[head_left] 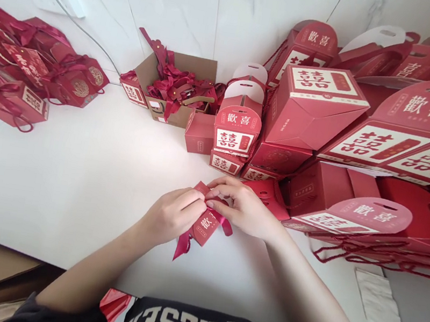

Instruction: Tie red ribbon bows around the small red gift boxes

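Note:
A small red gift box with pale characters rests on the white table in front of me. Around it runs a dark pink ribbon, its loose ends hanging out on both sides. My left hand is closed over the box's left side, fingertips pinching the ribbon at the middle. From the right, my right hand reaches over the box with bent fingers, thumb and fingertips meeting at the same ribbon. The exact spot of the pinch is partly hidden by the fingers.
Behind stands an open cardboard box full of red ribbons. Stacked red boxes crowd the back and right. Several ribbon-tied boxes lie at the left. A folded white paper lies near the right edge.

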A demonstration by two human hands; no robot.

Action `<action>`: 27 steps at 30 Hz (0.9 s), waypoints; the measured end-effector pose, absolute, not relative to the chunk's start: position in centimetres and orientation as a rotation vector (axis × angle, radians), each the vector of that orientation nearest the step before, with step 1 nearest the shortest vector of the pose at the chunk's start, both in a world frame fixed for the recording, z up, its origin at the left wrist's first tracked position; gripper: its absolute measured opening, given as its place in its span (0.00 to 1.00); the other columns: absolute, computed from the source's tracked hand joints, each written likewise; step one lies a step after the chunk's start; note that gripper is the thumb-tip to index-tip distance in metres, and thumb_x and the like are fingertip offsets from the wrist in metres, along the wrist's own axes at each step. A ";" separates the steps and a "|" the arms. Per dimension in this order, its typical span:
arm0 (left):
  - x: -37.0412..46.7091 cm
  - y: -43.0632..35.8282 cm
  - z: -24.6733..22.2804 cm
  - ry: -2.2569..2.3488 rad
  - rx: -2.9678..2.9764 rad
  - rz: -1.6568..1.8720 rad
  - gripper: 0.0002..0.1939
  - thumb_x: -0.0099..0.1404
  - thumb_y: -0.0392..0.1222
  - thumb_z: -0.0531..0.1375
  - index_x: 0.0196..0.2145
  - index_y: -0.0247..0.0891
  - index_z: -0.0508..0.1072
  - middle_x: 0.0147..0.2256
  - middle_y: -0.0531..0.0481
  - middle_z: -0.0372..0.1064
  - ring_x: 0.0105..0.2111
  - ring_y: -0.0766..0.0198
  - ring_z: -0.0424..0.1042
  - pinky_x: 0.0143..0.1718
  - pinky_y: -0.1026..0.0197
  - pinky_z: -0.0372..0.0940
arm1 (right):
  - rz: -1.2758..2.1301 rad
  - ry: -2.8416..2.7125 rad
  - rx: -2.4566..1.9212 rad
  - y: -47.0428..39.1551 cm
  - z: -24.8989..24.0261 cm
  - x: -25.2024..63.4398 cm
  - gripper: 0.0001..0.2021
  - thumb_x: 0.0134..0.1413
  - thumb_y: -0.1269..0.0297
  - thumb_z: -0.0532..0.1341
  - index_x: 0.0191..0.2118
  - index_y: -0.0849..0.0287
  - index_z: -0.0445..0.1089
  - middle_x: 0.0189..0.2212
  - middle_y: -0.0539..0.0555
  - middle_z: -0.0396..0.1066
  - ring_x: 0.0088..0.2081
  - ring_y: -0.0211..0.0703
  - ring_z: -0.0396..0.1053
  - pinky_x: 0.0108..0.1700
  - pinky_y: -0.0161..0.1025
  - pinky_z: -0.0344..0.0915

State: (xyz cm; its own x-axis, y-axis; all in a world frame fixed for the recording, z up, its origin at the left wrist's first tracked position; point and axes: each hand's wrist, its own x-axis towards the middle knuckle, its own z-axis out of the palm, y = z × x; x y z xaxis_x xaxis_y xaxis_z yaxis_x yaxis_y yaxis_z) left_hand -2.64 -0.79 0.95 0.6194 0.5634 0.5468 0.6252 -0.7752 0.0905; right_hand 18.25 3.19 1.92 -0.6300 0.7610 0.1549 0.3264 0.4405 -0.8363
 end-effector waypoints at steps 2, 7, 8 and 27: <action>-2.8 -0.7 1.2 -0.928 -2.750 -0.833 0.08 0.67 0.29 0.54 0.31 0.38 0.67 0.32 0.49 0.70 0.32 0.64 0.71 0.34 0.62 0.69 | 1.140 -2.172 -0.916 3.2 1.9 18.2 0.05 0.60 0.67 0.62 0.40 0.55 0.76 0.48 0.55 0.71 0.51 0.46 0.69 0.56 0.46 0.63; -3.0 -0.6 1.7 -0.846 -2.787 -0.786 0.04 0.66 0.30 0.57 0.36 0.36 0.68 0.35 0.46 0.71 0.33 0.63 0.71 0.36 0.60 0.69 | 1.305 -2.039 -0.923 3.2 1.7 18.2 0.04 0.55 0.69 0.66 0.35 0.55 0.78 0.50 0.54 0.72 0.52 0.46 0.70 0.56 0.44 0.64; -3.0 -0.6 1.8 -0.911 -2.782 -0.809 0.04 0.66 0.30 0.57 0.38 0.36 0.68 0.36 0.46 0.71 0.35 0.62 0.72 0.38 0.60 0.69 | 1.346 -1.993 -0.922 3.2 1.6 18.2 0.03 0.54 0.69 0.66 0.34 0.55 0.78 0.50 0.53 0.73 0.51 0.46 0.71 0.55 0.43 0.65; -5.0 -2.2 2.8 -1.382 -2.795 -1.051 0.05 0.62 0.32 0.63 0.33 0.39 0.71 0.30 0.52 0.71 0.30 0.64 0.67 0.35 0.60 0.63 | 1.291 -2.110 -0.925 3.1 2.7 18.8 0.05 0.56 0.70 0.61 0.30 0.56 0.71 0.48 0.52 0.74 0.47 0.44 0.72 0.51 0.41 0.64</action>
State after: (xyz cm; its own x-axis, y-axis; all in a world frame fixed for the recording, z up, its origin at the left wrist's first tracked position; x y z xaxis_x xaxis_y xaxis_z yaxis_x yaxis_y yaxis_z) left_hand -5.04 -2.22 2.80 0.4463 0.7570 0.4772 0.6621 -0.6381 0.3929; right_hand 18.83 3.14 2.71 -0.6469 0.7600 0.0624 0.2902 0.3211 -0.9015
